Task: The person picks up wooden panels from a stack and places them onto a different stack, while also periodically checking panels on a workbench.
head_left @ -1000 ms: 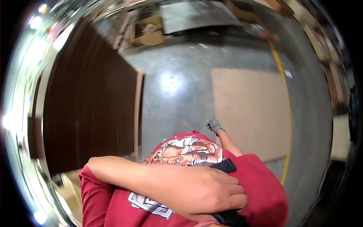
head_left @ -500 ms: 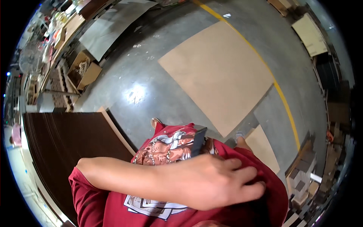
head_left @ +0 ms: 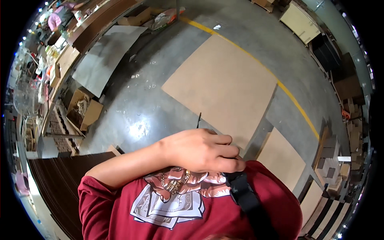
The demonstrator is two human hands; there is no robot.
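My left hand [head_left: 200, 150] lies across my chest, its forearm coming in from the red sleeve at the lower left. Its fingers are curled shut on the upper end of a black strap [head_left: 246, 198] that runs diagonally down over my red printed t-shirt [head_left: 168, 200]. The thumb side faces up and the fingertips press against the strap's thick black buckle part. My right hand is out of sight.
On the concrete floor lies a large brown board [head_left: 224, 84] beside a yellow line [head_left: 288, 96]. A stack of dark brown panels [head_left: 56, 180] is at the left, with open cardboard boxes [head_left: 84, 110] and a grey sheet [head_left: 104, 56] beyond. More boards [head_left: 280, 160] lean at the right.
The view has swung round, so the floor and brown board have turned and shifted. My left hand has slid higher on my chest and closed on the strap.
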